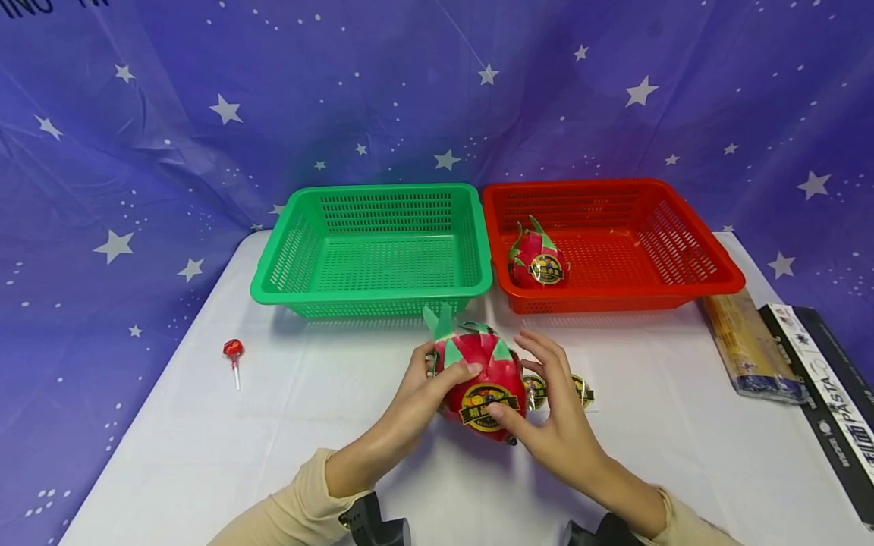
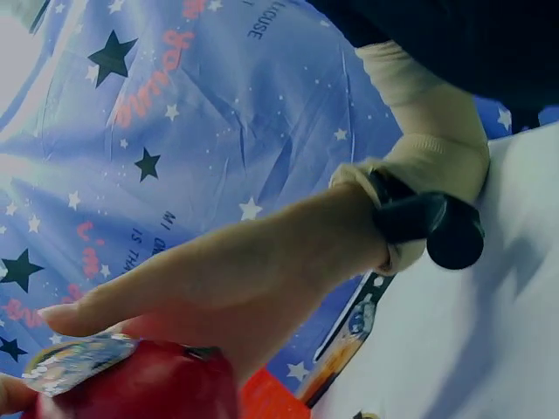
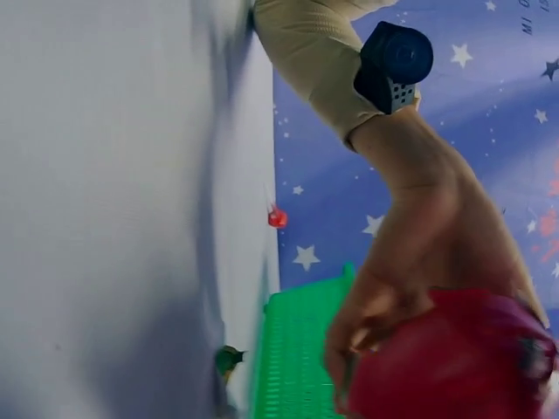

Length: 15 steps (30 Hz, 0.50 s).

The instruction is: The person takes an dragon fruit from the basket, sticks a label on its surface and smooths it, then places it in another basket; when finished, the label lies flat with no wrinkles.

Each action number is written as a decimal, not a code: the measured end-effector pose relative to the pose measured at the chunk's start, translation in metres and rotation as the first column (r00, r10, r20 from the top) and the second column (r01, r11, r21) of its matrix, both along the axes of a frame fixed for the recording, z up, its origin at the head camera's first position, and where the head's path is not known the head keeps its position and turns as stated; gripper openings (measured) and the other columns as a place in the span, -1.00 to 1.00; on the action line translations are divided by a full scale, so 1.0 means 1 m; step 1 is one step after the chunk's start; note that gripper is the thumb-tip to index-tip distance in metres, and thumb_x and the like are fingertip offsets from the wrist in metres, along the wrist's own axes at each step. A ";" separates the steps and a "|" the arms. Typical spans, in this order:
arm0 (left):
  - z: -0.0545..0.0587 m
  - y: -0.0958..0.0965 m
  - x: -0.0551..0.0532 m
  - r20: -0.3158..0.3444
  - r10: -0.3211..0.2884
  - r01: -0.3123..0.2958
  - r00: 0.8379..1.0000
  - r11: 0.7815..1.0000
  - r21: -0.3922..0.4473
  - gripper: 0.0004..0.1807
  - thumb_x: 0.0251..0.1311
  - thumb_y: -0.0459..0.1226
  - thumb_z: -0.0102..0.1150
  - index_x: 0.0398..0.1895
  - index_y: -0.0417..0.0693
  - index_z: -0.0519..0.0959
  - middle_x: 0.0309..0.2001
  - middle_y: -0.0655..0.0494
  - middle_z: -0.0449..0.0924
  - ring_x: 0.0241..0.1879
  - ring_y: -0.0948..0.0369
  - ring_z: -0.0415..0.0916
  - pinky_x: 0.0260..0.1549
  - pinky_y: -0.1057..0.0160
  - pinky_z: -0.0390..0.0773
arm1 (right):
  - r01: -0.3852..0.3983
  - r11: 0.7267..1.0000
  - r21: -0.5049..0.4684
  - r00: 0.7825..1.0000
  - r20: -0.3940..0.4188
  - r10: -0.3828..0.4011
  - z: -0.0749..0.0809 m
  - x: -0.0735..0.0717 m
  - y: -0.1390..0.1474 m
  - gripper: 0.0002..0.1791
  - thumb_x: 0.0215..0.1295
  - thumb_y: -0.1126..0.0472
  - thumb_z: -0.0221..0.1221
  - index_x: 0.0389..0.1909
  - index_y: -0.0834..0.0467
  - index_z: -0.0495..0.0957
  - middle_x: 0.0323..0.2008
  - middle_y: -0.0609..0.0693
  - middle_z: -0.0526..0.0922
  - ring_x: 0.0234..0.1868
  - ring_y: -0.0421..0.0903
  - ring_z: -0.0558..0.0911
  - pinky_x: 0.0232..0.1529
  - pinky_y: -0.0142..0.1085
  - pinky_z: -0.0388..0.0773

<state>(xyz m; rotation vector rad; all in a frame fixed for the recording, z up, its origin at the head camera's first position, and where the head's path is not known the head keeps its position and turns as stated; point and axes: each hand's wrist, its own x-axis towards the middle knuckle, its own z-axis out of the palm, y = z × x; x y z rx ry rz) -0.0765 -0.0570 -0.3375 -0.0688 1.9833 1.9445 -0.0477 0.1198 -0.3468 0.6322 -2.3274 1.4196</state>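
Observation:
A red dragon fruit [image 1: 478, 371] with green leafy tips is held above the table's near middle. My left hand [image 1: 416, 394] grips its left side, thumb lying across the front. In the right wrist view, this hand's fingers curl round the fruit [image 3: 445, 367]. A round black-and-gold sticker [image 1: 488, 408] is on the fruit's front. My right hand [image 1: 556, 417] touches the sticker's edge with its thumb, other fingers loosely extended along the fruit's right side. In the left wrist view, the right thumb reaches over the sticker [image 2: 79, 362]. Behind the right hand lies a sheet of similar stickers [image 1: 583, 390].
A green basket [image 1: 372, 297] stands behind the held fruit. Beside it, a red basket [image 1: 628, 292] contains another stickered dragon fruit [image 1: 536, 258]. At left lies a red lollipop [image 1: 233, 350]. A yellowish package [image 1: 751, 345] and long pasta boxes [image 1: 829, 394] lie at right.

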 end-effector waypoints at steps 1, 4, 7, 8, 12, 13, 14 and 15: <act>0.000 0.001 0.001 0.005 0.003 -0.003 1.000 1.000 0.023 -0.14 0.01 0.04 0.11 0.29 -0.12 -0.03 0.05 -0.13 0.27 0.01 0.08 0.34 -0.05 0.16 0.40 | -0.003 1.000 -0.005 0.999 0.043 0.003 -0.001 0.000 0.000 -0.11 -0.09 0.33 0.34 0.30 0.08 0.11 0.28 0.02 0.14 0.29 -0.14 0.19 0.18 -0.49 0.26; -0.001 0.002 0.003 0.014 0.006 -0.007 1.000 0.995 0.096 -0.17 0.03 0.00 0.09 0.28 -0.12 -0.05 0.05 -0.14 0.30 -0.03 0.09 0.39 -0.08 0.21 0.42 | -0.022 0.999 -0.030 0.989 0.143 0.026 -0.006 0.000 -0.002 -0.09 -0.01 0.33 0.27 0.34 -0.01 0.01 0.29 -0.01 0.14 0.24 -0.19 0.23 0.12 -0.46 0.33; -0.002 0.005 0.005 0.007 0.009 -0.010 1.000 0.989 0.147 -0.19 0.04 -0.03 0.10 0.26 -0.11 -0.06 0.05 -0.15 0.31 -0.06 0.11 0.41 -0.12 0.25 0.44 | -0.044 0.995 -0.088 0.974 0.217 0.062 -0.009 0.001 -0.003 -0.11 0.04 0.31 0.22 0.35 -0.08 -0.02 0.23 -0.01 0.22 0.13 -0.22 0.33 -0.01 -0.39 0.46; -0.003 0.005 0.005 0.004 0.012 -0.012 1.000 0.988 0.154 -0.20 0.03 -0.04 0.10 0.25 -0.10 -0.06 0.04 -0.15 0.32 -0.07 0.12 0.42 -0.13 0.26 0.45 | -0.053 0.992 -0.116 0.970 0.232 0.078 -0.010 0.001 -0.004 -0.12 0.04 0.31 0.21 0.35 -0.09 -0.02 0.20 0.00 0.25 0.09 -0.22 0.35 -0.07 -0.37 0.49; -0.005 0.007 0.006 -0.001 0.022 -0.021 1.000 0.985 0.170 -0.19 0.03 -0.05 0.11 0.25 -0.10 -0.08 0.03 -0.15 0.32 -0.07 0.13 0.42 -0.13 0.27 0.45 | -0.050 0.987 -0.154 0.967 0.238 0.087 -0.014 0.001 -0.006 -0.13 0.04 0.31 0.21 0.35 -0.04 -0.03 0.16 0.02 0.29 0.04 -0.21 0.38 -0.14 -0.35 0.52; -0.005 0.007 0.006 0.001 0.026 -0.026 1.000 0.985 0.169 -0.18 0.02 -0.05 0.12 0.25 -0.10 -0.08 0.04 -0.15 0.32 -0.08 0.13 0.43 -0.13 0.28 0.45 | -0.040 0.987 -0.155 0.968 0.238 0.076 -0.015 0.001 -0.007 -0.13 0.04 0.30 0.21 0.34 -0.04 -0.02 0.17 0.02 0.29 0.04 -0.22 0.38 -0.14 -0.36 0.52; -0.006 0.007 0.006 0.001 0.030 -0.030 1.000 0.986 0.165 -0.18 0.02 -0.04 0.12 0.25 -0.10 -0.08 0.04 -0.15 0.32 -0.08 0.14 0.43 -0.13 0.29 0.45 | -0.030 0.987 -0.159 0.968 0.241 0.069 -0.016 0.001 -0.008 -0.14 0.04 0.30 0.21 0.34 -0.04 -0.01 0.17 0.02 0.28 0.04 -0.22 0.38 -0.14 -0.37 0.52; -0.006 0.008 0.007 0.000 0.035 -0.034 0.999 0.986 0.161 -0.18 0.02 -0.04 0.12 0.25 -0.10 -0.07 0.04 -0.15 0.32 -0.09 0.14 0.44 -0.13 0.29 0.45 | -0.019 0.987 -0.162 0.968 0.246 0.059 -0.016 0.001 -0.008 -0.15 0.04 0.29 0.22 0.33 -0.03 0.00 0.18 0.02 0.27 0.04 -0.22 0.38 -0.13 -0.37 0.52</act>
